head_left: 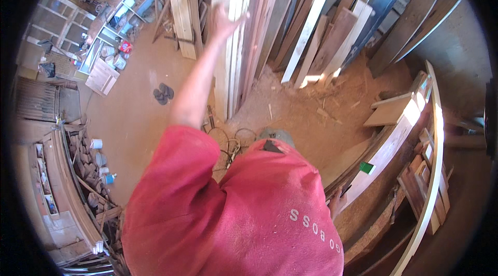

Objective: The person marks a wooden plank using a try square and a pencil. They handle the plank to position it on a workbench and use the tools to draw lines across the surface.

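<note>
My left hand [228,23] reaches out ahead, its fingers apart against the pale face of a tall upright board [222,79]. More boards [254,53] stand on end close beside it to the right. My right hand [338,204] is low on the right, partly hidden behind the red shirt. Its fingers are bent at the edge of a long pale plank [381,154], with a dark, slim, pen-like stick [346,191] between them. On that plank, farther up, sits a small green object [367,167] whose kind I cannot make out.
Leaning boards [332,42] line the far wall. A long curved-looking strip [436,156] runs down the right, near stacked offcuts [423,182]. Cables [231,146] and dark sandals [163,93] lie on the dusty floor. Wood scraps [88,162] and buckets [101,159] stand at left.
</note>
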The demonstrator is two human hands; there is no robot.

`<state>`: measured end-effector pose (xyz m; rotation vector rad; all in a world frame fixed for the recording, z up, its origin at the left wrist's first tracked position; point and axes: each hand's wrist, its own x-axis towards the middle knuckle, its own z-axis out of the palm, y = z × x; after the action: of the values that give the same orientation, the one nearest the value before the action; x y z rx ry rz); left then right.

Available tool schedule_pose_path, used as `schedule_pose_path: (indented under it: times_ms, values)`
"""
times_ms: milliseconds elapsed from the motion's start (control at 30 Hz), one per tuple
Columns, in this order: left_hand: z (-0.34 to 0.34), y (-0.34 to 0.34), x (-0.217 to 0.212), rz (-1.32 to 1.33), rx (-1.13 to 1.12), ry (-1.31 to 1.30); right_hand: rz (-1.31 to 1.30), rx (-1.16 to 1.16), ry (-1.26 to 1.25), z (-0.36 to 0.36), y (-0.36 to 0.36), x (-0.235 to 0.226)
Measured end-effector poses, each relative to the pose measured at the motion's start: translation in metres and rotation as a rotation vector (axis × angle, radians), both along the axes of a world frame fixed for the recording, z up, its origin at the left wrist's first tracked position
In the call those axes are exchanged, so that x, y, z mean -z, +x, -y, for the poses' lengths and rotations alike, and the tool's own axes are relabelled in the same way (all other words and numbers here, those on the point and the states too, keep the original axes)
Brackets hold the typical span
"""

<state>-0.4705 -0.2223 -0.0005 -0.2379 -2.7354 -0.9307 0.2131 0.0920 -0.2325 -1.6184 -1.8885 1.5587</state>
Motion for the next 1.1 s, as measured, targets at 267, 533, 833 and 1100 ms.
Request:
schedule_pose_path:
  times_ms: [267,533,833,1100]
  values:
    - [-0.006,-0.129,-0.001,-0.244,0.301,0.24,-0.028,0.426,-0.061,0.105,-0.016,0.004]
    - [0.019,-0.13,-0.007,-0.157,0.16,0.039,-0.025,0.27,0.007,0.141,-0.068,-0.018]
    - [0.082,-0.007,0.017,-0.766,0.404,0.594,-0.149,0.352,0.083,0.142,-0.116,-0.046]
    - [0.177,0.052,0.148,0.008,0.493,0.425,-0.105,0.248,0.248,0.136,-0.153,-0.045]
